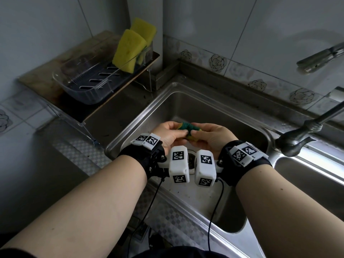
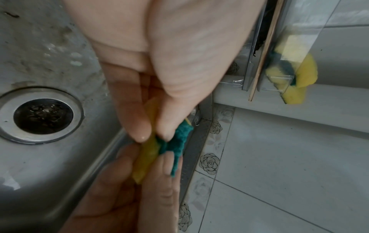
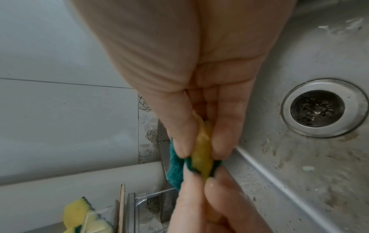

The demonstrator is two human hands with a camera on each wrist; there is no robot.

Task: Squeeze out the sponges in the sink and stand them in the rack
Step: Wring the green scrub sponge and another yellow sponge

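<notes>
Green-and-yellow sponge [image 1: 189, 131] is pinched between my left hand [image 1: 168, 134] and right hand [image 1: 210, 138] above the sink [image 1: 149, 116]; rack [image 1: 89, 84] stands at 10 o'clock.

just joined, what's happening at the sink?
A person is wringing a yellow-and-green sponge over the steel sink. The left hand and right hand each pinch one end of it, so it is bunched up between them above the drain. Two yellow sponges already stand in the clear rack, up on the shelf to the left of the basin.
</notes>
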